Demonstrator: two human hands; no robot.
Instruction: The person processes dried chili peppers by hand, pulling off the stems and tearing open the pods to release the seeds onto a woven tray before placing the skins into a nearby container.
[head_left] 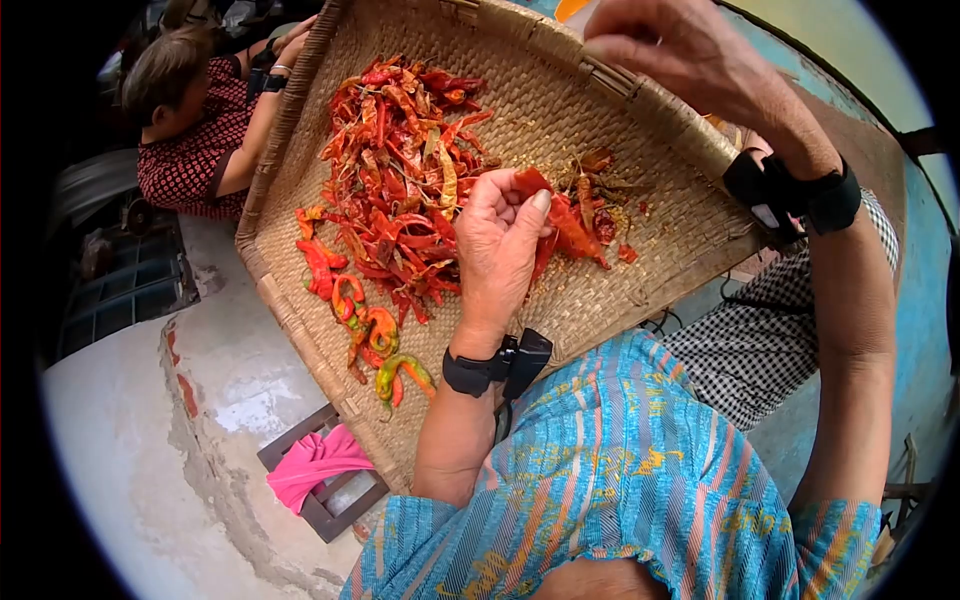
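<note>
My left hand (pixel 497 245) is closed over the woven basket, thumb and fingers pinching dried red chili peppers (pixel 572 232). A large pile of dried red chili peppers (pixel 390 180) lies just beside it. Fresher peppers in red, orange and green (pixel 380 330) are gathered near the basket's left edge. A smaller cluster of darker chili bits (pixel 598 195) and scattered seeds lies past my left fingertips. My right hand (pixel 665 45) is raised at the far rim of the basket (pixel 690 135), slightly blurred, with its fingers curled together; what they hold, if anything, is hidden.
Another person (pixel 200 130) in a dark patterned top has a hand at the basket's left rim. A pink cloth (pixel 318 465) hangs over a dark wooden frame (pixel 330 520) below the basket. Part of an orange container (pixel 572 10) shows beyond the far rim.
</note>
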